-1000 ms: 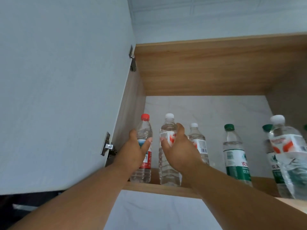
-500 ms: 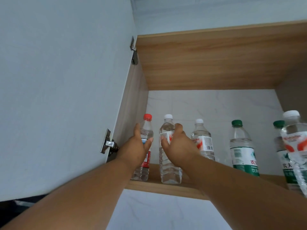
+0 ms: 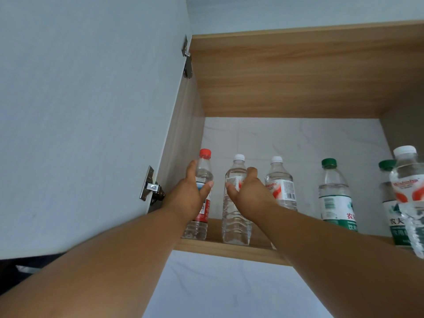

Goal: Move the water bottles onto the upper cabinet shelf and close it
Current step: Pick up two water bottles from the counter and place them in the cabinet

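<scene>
Looking up from below into an open wall cabinet (image 3: 286, 72) made of light wood, with a pale marbled back panel. Its white door (image 3: 87, 111) is swung wide to the left on two metal hinges, the lower hinge (image 3: 150, 188) just beside the left wrist.

Six clear plastic water bottles stand upright in a row on the upper shelf (image 3: 229, 250). From left to right: a red-capped bottle (image 3: 203, 177) with a red label, hard against the cabinet's left wall; a white-capped bottle (image 3: 236, 216) near the shelf's front edge; a second white-capped bottle (image 3: 281, 184) with a red and white label, set further back; a green-capped bottle (image 3: 336, 196) with a green and white label; another green-capped bottle (image 3: 390, 203), partly hidden; and a large-looking white-capped bottle (image 3: 410, 203) at the right edge, nearest the camera. All appear filled with clear water and all caps are on.

Two bare forearms reach up from the bottom of the view. The left hand (image 3: 189, 198) wraps around the middle of the red-capped bottle, thumb on its right side and fingers behind. The right hand (image 3: 249, 193) curls around the first white-capped bottle at label height, thumb on the left side of the label, fingers on the right.
</scene>
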